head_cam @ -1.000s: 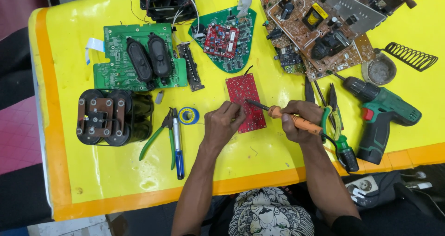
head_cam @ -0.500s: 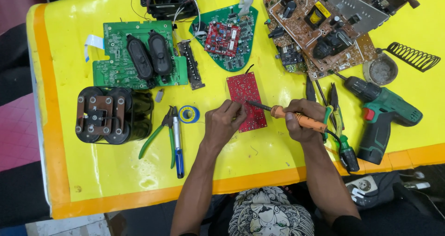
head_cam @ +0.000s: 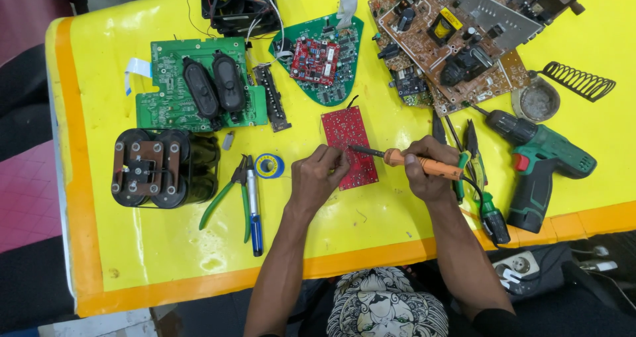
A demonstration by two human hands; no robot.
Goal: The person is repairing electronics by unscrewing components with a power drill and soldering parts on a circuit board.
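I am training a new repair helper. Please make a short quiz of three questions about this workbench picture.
1. True or false: the right hand holds the orange-handled soldering iron.
2. What does the left hand touch?
A. green drill
B. red circuit board
C. pliers
3. Which tool lies at the table's right edge?

Key:
1. True.
2. B, the red circuit board.
3. The green cordless drill.

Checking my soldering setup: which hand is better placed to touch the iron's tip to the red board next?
The right hand. It already grips the orange-handled soldering iron, whose tip points at the red circuit board. The left hand has its fingers on the board's edge, probably steadying it.
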